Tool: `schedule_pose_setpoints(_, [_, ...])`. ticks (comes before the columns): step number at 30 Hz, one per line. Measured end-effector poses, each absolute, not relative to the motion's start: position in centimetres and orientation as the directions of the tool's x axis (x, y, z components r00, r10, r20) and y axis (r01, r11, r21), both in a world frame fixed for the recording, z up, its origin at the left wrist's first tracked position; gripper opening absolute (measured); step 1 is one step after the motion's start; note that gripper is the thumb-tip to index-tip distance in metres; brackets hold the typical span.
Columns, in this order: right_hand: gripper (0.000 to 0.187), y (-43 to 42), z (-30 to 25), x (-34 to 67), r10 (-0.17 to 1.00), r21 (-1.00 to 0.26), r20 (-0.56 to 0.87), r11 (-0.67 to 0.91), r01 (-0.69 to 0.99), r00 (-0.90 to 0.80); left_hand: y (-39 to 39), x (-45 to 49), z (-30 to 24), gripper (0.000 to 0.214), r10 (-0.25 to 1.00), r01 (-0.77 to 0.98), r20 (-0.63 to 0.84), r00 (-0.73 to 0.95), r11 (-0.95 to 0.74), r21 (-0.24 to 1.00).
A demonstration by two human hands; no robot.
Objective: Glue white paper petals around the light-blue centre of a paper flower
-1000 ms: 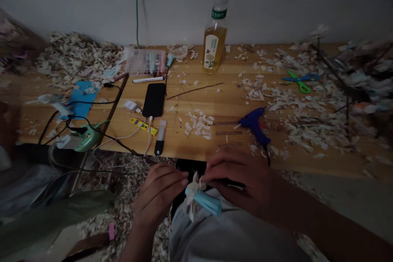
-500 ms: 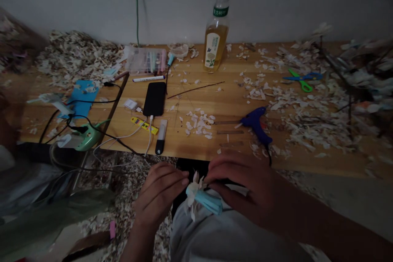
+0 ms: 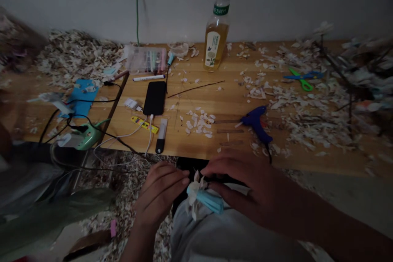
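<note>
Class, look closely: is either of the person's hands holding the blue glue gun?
No, the blue glue gun lies on the wooden table, apart from both the left hand and the right hand.

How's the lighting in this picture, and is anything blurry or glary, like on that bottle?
Head view: dim overall, with the right hand looking darker than the left hand; head view: no harsh glare on the bottle, though its smallest label print is unreadable; head view: the clutter at the far right looks smeared and murky.
</note>
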State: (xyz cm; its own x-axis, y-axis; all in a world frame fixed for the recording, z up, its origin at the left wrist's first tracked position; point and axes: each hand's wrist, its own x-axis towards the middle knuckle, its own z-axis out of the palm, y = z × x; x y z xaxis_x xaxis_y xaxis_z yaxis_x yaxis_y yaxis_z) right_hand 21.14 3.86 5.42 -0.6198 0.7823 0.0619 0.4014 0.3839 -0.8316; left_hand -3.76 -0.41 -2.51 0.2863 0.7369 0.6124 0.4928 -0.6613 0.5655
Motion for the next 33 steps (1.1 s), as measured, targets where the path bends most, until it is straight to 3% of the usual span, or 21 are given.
schedule_pose_setpoints(10, [0.012, 4.6, 5.2, 21.0, 0.77, -0.894, -0.005, 0.283, 0.348, -0.638, -0.6, -3.7, -2.8, 0.033, 0.757, 0.514, 0.598, 0.264, -0.635, 0.577])
schedule_pose_setpoints(17, [0.011, 4.6, 5.4, 21.1, 0.75, -0.906, 0.029, 0.299, 0.3, -0.66, -0.5, -3.7, -2.7, 0.029, 0.762, 0.519, 0.587, 0.274, -0.631, 0.576])
schedule_pose_setpoints(26, [0.011, 4.4, 5.0, 20.7, 0.777, -0.889, 0.001, 0.289, 0.356, -0.629, -0.5, -3.9, -2.5, 0.019, 0.756, 0.512, 0.591, 0.281, -0.639, 0.574])
schedule_pose_setpoints(33, [0.01, 3.6, 3.9, 20.4, 0.818, -0.888, 0.065, 0.309, 0.341, -0.571, -0.5, -2.8, -2.2, 0.01, 0.798, 0.561, 0.589, 0.128, -0.548, 0.621])
